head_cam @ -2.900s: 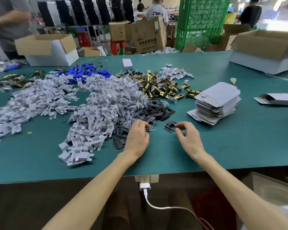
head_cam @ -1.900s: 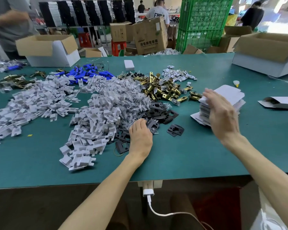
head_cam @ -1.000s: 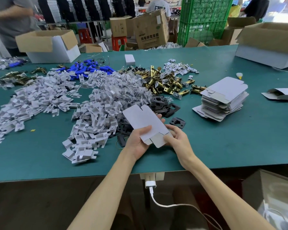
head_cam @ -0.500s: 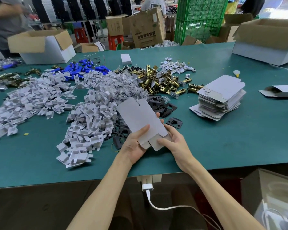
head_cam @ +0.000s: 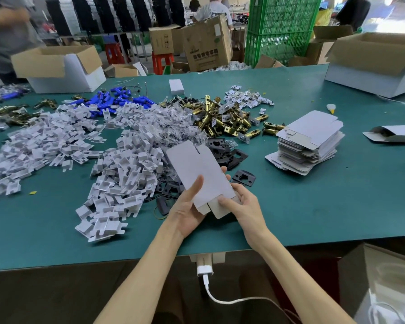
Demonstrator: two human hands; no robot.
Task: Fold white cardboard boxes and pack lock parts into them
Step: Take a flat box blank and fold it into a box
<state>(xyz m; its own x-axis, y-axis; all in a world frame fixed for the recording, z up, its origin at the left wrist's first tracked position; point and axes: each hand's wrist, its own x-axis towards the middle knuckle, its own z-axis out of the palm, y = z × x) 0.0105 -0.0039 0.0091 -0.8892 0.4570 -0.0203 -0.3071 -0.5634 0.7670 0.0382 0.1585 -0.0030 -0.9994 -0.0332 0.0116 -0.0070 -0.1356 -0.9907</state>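
Gripping flat box blank (head_cam: pixel 197 171) w/ both hands, over table (head_cam: pixel 313 206) near front edge: L hand (head_cam: pixel 186 213) thumb on top face, R hand (head_cam: pixel 246 208) pinching bottom flap; stack (head_cam: pixel 311 139) off to right.

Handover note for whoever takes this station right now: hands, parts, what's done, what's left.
Left hand grips the flat box blank from below, thumb on top. Right hand pinches its near flaps.
The stack of blanks sits to the right. The brass latches, black plates and white inserts lie in piles ahead.
Done: one blank in hand, not yet folded.
Left: fold it, then pack parts. No packed box visible.
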